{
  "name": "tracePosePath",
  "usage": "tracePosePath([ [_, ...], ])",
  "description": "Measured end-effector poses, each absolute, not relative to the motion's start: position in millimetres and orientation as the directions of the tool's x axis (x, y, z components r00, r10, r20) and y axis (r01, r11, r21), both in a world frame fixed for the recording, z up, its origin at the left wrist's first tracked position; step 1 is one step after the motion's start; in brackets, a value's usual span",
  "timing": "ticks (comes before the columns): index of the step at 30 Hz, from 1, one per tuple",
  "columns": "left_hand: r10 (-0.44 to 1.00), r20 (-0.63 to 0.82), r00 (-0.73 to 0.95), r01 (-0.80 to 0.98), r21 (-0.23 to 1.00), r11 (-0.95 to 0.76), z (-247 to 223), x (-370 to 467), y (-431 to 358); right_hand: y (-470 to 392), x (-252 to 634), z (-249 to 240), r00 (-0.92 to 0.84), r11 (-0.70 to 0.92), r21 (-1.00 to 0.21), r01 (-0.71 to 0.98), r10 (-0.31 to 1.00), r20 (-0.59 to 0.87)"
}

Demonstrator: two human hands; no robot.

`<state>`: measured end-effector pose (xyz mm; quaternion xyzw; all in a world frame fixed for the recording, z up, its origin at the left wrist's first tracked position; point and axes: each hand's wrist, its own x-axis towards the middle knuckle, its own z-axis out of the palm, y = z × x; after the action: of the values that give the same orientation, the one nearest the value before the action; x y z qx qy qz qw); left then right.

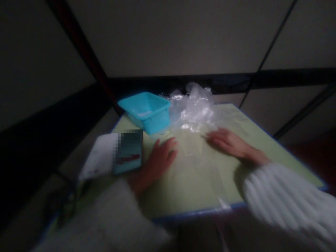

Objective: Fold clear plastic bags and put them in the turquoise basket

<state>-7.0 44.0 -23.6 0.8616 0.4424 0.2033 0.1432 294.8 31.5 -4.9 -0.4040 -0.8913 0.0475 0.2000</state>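
My left hand (163, 156) is over the pale yellow-green table (183, 196), between the dark phone-like device and the table's middle. Its fingers are apart and hold nothing that I can see. Farther right, my right hand (227, 141) lies low over the tabletop, fingers pointing left, near the crumpled clear plastic bags (198, 108). Those fingers are blurred, and I cannot make out whether they hold anything. Clear film or tape lies flat on the table between and below the hands.
A turquoise plastic basket (156, 120) stands at the back left, beside the bags. The dark device (128, 152), its screen pixelated, lies by white paper (101, 155) at the left edge. Pale panels rise behind the table.
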Motion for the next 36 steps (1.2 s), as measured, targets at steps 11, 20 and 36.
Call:
tracePosePath([
  [11,0.808,0.26,0.528,0.723,0.362,-0.589,-26.1,-8.5,44.0,32.0,283.9,-15.3,-0.548,0.617,-0.214,0.757,0.779,0.304],
  [20,0.752,0.368,0.547,0.595,0.462,-0.658,-26.7,-10.0,36.5,30.7,282.1,-14.7,-0.538,0.621,-0.211,0.755,0.771,0.341],
  [36,0.698,0.289,0.656,0.311,0.738,-0.598,-24.9,-7.6,39.4,26.8,270.2,-18.2,-0.553,0.644,-0.27,0.715,0.758,0.344],
])
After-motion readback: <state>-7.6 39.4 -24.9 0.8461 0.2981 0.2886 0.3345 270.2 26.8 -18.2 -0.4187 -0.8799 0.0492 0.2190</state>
